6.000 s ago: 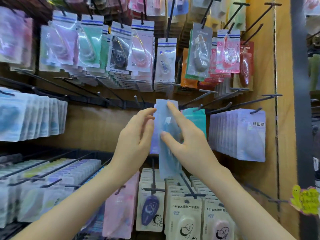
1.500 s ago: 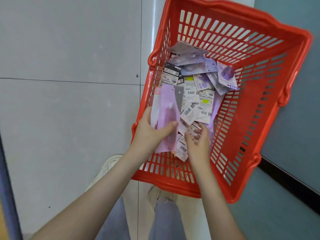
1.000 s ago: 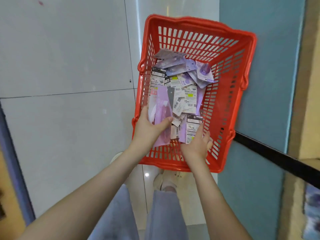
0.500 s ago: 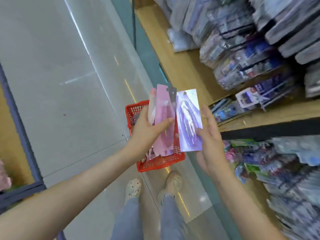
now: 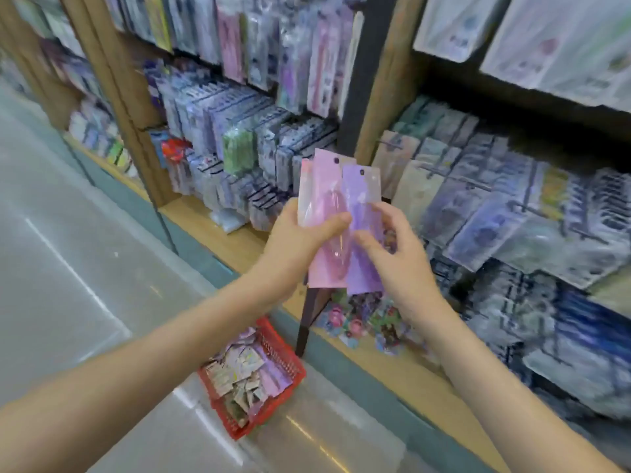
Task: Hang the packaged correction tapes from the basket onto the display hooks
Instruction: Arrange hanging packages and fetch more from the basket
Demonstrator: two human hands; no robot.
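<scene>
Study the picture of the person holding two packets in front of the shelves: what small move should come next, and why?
Probably lift the purple packet away with the right hand and carry it up to a hook. Both packets are fanned side by side with their punched holes at the top; the left hand pinches the pink packet. Neither is on a hook yet, and the red basket on the floor holds more.

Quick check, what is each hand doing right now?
Left hand: closed on the pink packet, thumb across its front.
Right hand: fingers on the purple packet; firm grip cannot be told.
</scene>
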